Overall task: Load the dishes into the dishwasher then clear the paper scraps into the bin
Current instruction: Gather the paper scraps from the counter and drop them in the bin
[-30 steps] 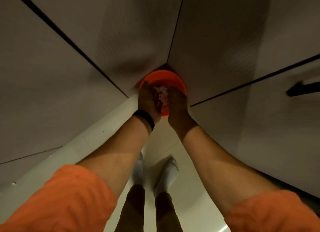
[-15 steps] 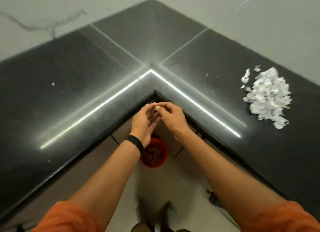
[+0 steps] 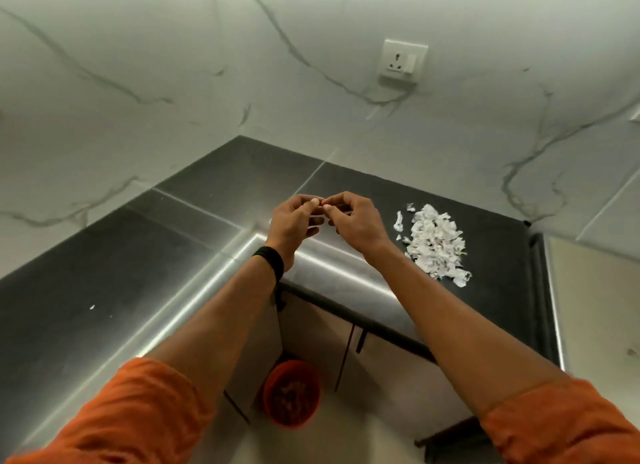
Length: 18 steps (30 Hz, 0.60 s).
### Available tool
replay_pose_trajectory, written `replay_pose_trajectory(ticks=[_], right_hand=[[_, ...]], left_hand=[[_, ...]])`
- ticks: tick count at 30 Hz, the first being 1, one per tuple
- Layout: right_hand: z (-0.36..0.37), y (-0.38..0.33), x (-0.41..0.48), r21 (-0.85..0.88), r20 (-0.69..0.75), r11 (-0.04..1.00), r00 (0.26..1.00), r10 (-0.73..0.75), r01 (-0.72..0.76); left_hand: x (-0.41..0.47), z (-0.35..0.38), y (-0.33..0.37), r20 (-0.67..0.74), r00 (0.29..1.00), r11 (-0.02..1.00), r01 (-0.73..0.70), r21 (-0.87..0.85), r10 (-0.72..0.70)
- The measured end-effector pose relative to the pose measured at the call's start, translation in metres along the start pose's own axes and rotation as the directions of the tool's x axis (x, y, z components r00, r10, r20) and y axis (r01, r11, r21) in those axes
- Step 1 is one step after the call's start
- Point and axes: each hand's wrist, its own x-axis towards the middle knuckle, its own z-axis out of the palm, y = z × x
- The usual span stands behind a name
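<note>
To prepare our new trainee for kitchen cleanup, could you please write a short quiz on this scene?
1. True or false: the pile of paper scraps lies on the dark counter, to the right of the right hand.
2. Where does the orange bin stand? A on the counter; B on the floor below the counter's corner; C on a chair.
3. Fill in: the black band sits on the ___ wrist.
Key: 1 true; 2 B; 3 left.
</note>
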Motion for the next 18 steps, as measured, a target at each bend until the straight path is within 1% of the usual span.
replay_pose_trajectory(ticks=[3, 6, 9, 12, 18], right_hand=[[-0.023, 0.012, 0.008, -0.068, -0.055, 0.998, 0.998, -0.006, 0.002], [-0.046, 0.035, 0.014, -0.112, -0.09, 0.993, 0.996, 0.017, -0.027], [-0.07, 0.06, 0.02, -0.128, -0.118, 0.99, 0.992, 0.041, -0.056], [-0.094, 0.09, 0.025, -0.123, -0.143, 0.987, 0.986, 0.09, -0.107], [-0.139, 0.143, 0.028, -0.055, -0.209, 0.973, 0.955, 0.21, -0.226]], left_hand=[[0.02, 0.019, 0.001, 0.078, 0.997, 0.997, -0.025, 0.076, 0.019], [0.038, 0.047, -0.006, 0.14, 0.99, 0.995, -0.012, 0.104, -0.002], [0.053, 0.076, -0.018, 0.168, 0.986, 0.994, 0.0, 0.11, -0.019], [0.068, 0.105, -0.03, 0.169, 0.984, 0.994, 0.031, 0.103, -0.048], [0.088, 0.15, -0.056, 0.136, 0.984, 0.992, 0.111, 0.06, -0.119]])
